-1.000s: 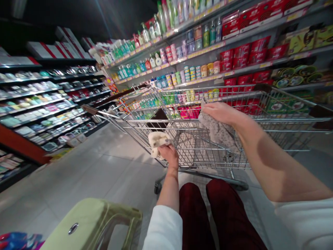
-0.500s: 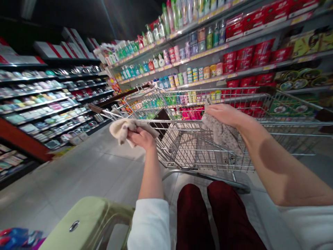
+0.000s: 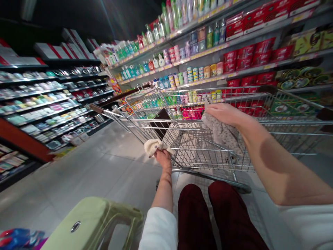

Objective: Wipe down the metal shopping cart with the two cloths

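A metal shopping cart stands sideways in front of me. My left hand is closed on a cream cloth, against the lower left end of the wire basket. A grey patterned cloth hangs over the near side of the cart. My right hand grips it at the top rail, the rest draping down over the wires. The cart's brown handle is at the upper left. Inside the basket, near the handle end, is a dark panel.
A pale green plastic stool stands at the lower left, beside a blue and red item. Shelves of bottles and red packages rise behind the cart. More stocked shelves line the left.
My left hand has moved down and to the right with the cream cloth, from the upper rail near the handle to the basket's lower left end. My right hand has stayed in place.
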`<move>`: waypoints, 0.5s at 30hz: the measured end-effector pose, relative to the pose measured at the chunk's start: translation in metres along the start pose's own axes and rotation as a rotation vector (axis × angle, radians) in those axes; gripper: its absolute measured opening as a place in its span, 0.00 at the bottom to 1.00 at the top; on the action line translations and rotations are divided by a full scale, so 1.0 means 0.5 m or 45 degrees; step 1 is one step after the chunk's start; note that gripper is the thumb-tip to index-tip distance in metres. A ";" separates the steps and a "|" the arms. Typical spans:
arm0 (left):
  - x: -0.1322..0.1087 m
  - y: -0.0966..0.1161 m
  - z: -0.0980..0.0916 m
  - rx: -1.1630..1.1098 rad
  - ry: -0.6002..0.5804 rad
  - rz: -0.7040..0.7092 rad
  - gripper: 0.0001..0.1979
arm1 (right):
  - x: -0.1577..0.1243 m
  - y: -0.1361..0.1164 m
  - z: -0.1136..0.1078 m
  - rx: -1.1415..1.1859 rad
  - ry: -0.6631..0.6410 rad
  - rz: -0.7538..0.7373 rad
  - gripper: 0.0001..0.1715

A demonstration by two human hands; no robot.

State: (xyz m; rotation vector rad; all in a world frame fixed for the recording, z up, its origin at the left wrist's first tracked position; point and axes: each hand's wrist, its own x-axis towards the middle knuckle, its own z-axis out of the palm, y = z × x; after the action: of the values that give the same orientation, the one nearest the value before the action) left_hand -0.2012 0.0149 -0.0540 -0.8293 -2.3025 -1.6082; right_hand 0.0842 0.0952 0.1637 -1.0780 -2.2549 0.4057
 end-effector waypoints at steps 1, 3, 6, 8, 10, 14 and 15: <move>-0.004 -0.005 0.001 -0.010 -0.013 0.004 0.18 | 0.000 0.000 0.000 -0.002 -0.006 0.002 0.20; 0.004 -0.007 -0.005 -0.038 -0.013 0.014 0.18 | 0.001 0.002 0.000 -0.001 -0.016 0.015 0.19; 0.055 0.016 -0.036 -0.098 0.071 0.004 0.16 | 0.002 0.005 0.002 0.020 -0.024 0.032 0.19; 0.112 0.047 -0.069 -0.138 0.186 -0.017 0.18 | 0.001 0.006 0.003 0.037 -0.030 0.036 0.19; 0.181 0.083 -0.102 -0.168 0.304 -0.002 0.22 | 0.000 0.007 0.004 0.058 -0.025 0.031 0.19; 0.296 0.129 -0.136 -0.180 0.354 0.066 0.23 | 0.001 0.017 0.005 0.048 0.016 0.025 0.18; 0.312 0.129 -0.136 -0.179 0.343 0.078 0.22 | 0.002 0.022 0.006 0.046 -0.001 0.001 0.19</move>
State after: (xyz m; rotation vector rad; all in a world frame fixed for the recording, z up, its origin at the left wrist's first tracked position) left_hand -0.3026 0.0190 0.0971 -0.6580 -1.9812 -1.7511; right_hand 0.0881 0.1027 0.1561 -1.0605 -2.2395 0.4460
